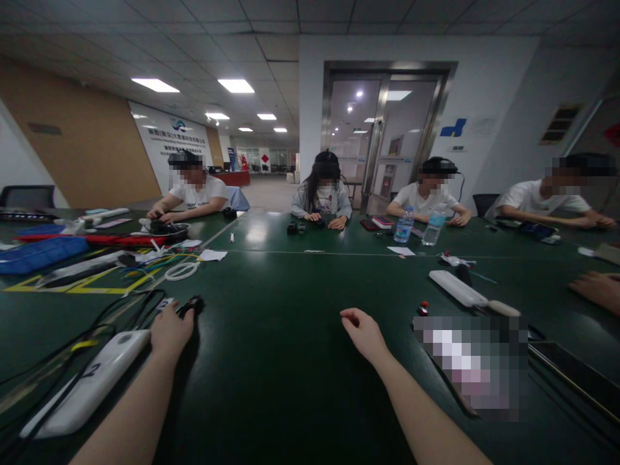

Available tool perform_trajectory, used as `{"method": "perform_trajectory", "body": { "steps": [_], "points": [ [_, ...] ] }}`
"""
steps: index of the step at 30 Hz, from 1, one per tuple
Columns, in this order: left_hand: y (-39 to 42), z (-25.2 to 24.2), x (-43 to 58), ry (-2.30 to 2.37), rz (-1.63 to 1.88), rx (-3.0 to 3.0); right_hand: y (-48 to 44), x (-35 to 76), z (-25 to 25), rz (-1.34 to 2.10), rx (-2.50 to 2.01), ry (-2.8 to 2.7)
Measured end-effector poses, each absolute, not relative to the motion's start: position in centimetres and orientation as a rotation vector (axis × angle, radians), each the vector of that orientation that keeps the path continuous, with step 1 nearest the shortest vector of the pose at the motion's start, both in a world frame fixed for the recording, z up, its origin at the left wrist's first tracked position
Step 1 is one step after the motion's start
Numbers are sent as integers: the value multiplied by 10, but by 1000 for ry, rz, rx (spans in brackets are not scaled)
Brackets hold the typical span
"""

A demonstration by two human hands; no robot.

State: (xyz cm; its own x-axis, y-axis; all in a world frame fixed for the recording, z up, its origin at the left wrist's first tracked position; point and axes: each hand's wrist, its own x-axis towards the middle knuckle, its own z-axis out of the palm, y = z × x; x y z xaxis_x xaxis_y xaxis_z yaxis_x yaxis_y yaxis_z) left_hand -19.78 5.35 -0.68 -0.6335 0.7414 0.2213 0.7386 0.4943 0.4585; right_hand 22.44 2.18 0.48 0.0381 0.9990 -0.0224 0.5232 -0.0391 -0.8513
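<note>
Head view: the left hand [170, 330] covers part of a small black object [192, 305] on the desk [271, 361]; whether it grips, I cannot tell. The right hand [364, 332] is half-open, empty. Black cables [140, 307] lying close by could snag a sweeping left wrist and drag the white case [97, 386].

Covered and cropped
The left hand [170, 332] hides part of a black object [192, 305]; pixelation masks a flat device [465, 365] at right; the left edge crops a blue tray [43, 258], the right edge a co-worker's hand [598, 289].
</note>
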Motion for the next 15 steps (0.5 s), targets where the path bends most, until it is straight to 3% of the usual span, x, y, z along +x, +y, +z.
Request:
{"method": "perform_trajectory", "body": {
  "steps": [15],
  "points": [
    [50,2,-194,2695,737,1302,20,221,5,901,-1652,-1546]
  ]
}}
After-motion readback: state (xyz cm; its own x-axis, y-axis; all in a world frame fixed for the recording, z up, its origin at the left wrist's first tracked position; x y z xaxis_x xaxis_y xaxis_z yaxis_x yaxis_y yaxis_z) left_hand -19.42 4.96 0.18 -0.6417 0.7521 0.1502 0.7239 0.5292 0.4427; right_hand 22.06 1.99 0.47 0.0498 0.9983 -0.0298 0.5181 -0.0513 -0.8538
